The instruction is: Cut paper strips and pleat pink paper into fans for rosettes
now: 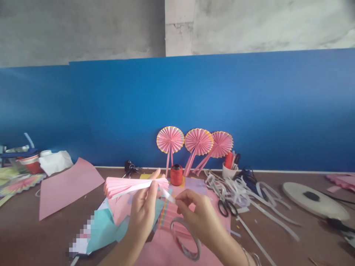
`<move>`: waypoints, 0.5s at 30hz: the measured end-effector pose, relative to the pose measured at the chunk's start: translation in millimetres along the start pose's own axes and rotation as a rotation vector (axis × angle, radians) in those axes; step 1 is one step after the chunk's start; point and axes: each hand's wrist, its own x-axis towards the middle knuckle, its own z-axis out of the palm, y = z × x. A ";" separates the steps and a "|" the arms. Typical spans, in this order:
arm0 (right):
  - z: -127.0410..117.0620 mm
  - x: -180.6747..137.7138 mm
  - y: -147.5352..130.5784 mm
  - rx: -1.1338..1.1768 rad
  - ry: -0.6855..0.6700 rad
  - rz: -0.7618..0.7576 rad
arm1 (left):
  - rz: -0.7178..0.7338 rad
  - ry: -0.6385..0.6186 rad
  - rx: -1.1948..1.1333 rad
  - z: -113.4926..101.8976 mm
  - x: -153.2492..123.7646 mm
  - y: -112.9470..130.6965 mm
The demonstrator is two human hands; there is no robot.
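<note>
My left hand [146, 203] is closed on a pleated pink paper fan [124, 186], pinching it near its right end between thumb and fingers. A white strip lies along the folded paper. My right hand [194, 207] pinches a whitish strip of tape [168, 195] that stretches from the fan's right end. Just below that hand is a roll of tape [198, 246]; whether it hangs or rests on the paper I cannot tell. Under both hands lie pink sheets [163, 251], one with rainbow-striped folds, and blue paper [102, 231] to the left.
Three round pink fans [170, 139] with ribbons lean on the blue panel [124, 111]. Before them stands a red spool [176, 175]. Black-handled scissors [227, 208], tangled white strips [222, 188], a white pen cup [229, 171] and a white disc [314, 203] are rightward; a pink sheet [69, 186] is left.
</note>
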 end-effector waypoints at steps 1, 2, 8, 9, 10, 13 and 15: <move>-3.1 0.3 -1.7 -0.005 0.011 0.000 | 0.010 0.006 0.006 -1.1 1.8 -0.9; -6.2 0.7 -3.2 -0.007 0.020 -0.003 | 0.026 0.011 0.013 -2.3 3.6 -2.0; -14.4 4.2 -3.8 0.004 0.034 0.021 | 0.049 0.022 0.005 -4.7 9.2 -8.5; -13.7 4.5 -3.3 0.017 0.037 0.024 | 0.037 0.015 -0.023 -4.2 9.2 -9.1; -12.9 4.7 -2.9 0.031 0.038 0.027 | 0.026 0.009 -0.052 -3.6 9.0 -9.4; -11.7 5.2 -2.8 0.032 0.051 0.044 | -0.021 -0.005 -0.125 -1.2 7.4 -8.0; -12.3 6.0 -2.5 0.012 0.063 0.043 | -0.061 -0.005 -0.185 0.9 5.9 -6.1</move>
